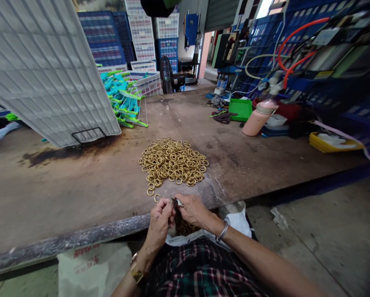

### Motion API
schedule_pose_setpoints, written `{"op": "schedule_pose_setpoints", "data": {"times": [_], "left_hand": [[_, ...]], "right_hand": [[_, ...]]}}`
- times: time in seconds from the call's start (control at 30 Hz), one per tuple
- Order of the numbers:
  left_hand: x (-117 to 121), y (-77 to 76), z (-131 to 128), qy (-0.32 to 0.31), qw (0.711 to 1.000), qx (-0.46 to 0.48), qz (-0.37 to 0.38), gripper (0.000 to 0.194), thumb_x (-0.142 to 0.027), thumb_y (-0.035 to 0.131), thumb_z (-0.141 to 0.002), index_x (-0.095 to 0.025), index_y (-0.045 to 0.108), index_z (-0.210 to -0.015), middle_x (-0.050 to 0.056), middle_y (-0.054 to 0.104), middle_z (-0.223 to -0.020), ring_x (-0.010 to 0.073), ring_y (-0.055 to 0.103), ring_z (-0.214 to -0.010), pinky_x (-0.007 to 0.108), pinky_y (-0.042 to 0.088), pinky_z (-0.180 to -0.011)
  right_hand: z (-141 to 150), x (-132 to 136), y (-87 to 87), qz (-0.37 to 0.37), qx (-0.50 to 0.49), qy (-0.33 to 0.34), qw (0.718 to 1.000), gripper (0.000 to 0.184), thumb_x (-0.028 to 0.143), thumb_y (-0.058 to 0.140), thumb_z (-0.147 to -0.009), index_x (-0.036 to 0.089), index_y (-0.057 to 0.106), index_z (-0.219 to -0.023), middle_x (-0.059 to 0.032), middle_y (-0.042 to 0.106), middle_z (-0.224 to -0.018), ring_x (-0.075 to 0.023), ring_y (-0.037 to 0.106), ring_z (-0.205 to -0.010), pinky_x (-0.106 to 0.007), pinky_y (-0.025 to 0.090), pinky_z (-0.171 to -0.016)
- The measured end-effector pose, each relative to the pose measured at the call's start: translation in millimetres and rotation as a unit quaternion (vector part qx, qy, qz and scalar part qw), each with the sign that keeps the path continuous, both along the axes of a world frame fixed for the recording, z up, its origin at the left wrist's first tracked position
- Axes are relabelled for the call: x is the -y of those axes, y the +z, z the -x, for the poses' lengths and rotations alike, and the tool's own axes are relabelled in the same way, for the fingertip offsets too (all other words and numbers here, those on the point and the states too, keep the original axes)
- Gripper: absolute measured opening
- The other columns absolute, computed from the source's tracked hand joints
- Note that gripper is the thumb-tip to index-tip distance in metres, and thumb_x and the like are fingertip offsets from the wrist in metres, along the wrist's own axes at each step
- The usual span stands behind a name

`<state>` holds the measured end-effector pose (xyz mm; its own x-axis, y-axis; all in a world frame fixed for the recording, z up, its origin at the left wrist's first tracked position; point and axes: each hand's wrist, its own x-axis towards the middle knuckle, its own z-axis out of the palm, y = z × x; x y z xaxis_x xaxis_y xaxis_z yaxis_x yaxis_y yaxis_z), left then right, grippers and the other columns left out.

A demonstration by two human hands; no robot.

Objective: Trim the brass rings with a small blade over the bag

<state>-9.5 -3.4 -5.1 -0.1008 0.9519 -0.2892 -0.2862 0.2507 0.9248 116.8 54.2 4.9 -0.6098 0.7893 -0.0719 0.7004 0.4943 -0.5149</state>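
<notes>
A heap of brass-coloured rings [172, 161] lies on the brown worktable [110, 194], and a few loose rings trail toward its front edge. Just over that edge, my left hand [160, 218] is closed in a pinch; what sits between thumb and finger is too small to make out, perhaps a ring. My right hand [193, 211] meets it, wrapped round a small tool [179, 202] with a dark tip and a pale handle. Most of the tool is hidden by the fingers. Below both hands, an open white sack [234, 225] on my lap contains more rings.
A tall white ribbed panel [48, 66] leans over the table's left side beside turquoise and lime-green plastic parts [123, 99]. To the right stand a pink bottle [255, 119], a green tray [240, 109] and a yellow tray [333, 144]. Stacked crates [141, 37] fill the back.
</notes>
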Motion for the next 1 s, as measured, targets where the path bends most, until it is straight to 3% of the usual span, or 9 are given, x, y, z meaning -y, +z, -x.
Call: {"op": "schedule_pose_setpoints", "data": {"times": [0.27, 0.43, 0.57, 0.73, 1.0], "left_hand": [[5, -4.5, 5, -0.014, 1.000, -0.014, 0.000, 0.030, -0.045, 0.053, -0.077, -0.018, 0.045, -0.069, -0.007, 0.046, -0.053, 0.0036, 0.035, -0.038, 0.015, 0.027, -0.036], [23, 11.9, 12, -0.035, 0.996, 0.084, 0.007, 0.027, -0.040, 0.058, -0.076, -0.018, 0.045, -0.069, -0.007, 0.047, -0.052, 0.0037, 0.036, -0.038, 0.015, 0.026, -0.035], [30, 21.3, 27, 0.046, 0.975, 0.212, 0.045, 0.028, -0.038, 0.062, -0.073, -0.017, 0.044, -0.069, -0.005, 0.050, -0.057, 0.0041, 0.040, -0.042, 0.015, 0.026, -0.036], [34, 7.2, 49, 0.153, 0.947, 0.266, 0.092, 0.027, -0.032, 0.068, -0.066, -0.016, 0.047, -0.069, 0.001, 0.058, -0.067, 0.0062, 0.048, -0.050, 0.014, 0.028, -0.038], [32, -0.3, 60, 0.139, 0.928, 0.334, 0.087, 0.019, -0.021, 0.070, -0.065, -0.015, 0.055, -0.076, 0.000, 0.055, -0.066, 0.0067, 0.050, -0.053, 0.012, 0.028, -0.036]], "right_hand": [[3, -3, 1.2, 0.016, 0.060, 0.032, 0.998, 0.022, 0.014, 0.041, -0.076, 0.014, 0.056, -0.093, -0.0064, 0.063, -0.073, -0.0144, 0.053, -0.062, -0.024, 0.027, -0.054], [12, -12, -18.0, 0.003, 0.102, -0.002, 0.995, 0.022, 0.013, 0.041, -0.077, 0.013, 0.056, -0.095, -0.0078, 0.063, -0.074, -0.0155, 0.054, -0.064, -0.024, 0.029, -0.055], [30, -18, -23.4, -0.041, 0.066, 0.000, 0.997, 0.018, 0.018, 0.045, -0.080, 0.016, 0.053, -0.096, -0.0060, 0.062, -0.080, -0.0157, 0.055, -0.069, -0.025, 0.032, -0.059], [57, -17, -10.4, -0.070, 0.040, 0.037, 0.996, 0.028, 0.036, 0.048, -0.083, 0.020, 0.047, -0.106, -0.0088, 0.061, -0.096, -0.0195, 0.057, -0.081, -0.027, 0.035, -0.065], [61, -20, -9.4, -0.053, 0.075, 0.025, 0.995, 0.028, 0.029, 0.047, -0.081, 0.017, 0.044, -0.107, -0.0101, 0.062, -0.093, -0.0205, 0.058, -0.077, -0.027, 0.035, -0.063]]}}
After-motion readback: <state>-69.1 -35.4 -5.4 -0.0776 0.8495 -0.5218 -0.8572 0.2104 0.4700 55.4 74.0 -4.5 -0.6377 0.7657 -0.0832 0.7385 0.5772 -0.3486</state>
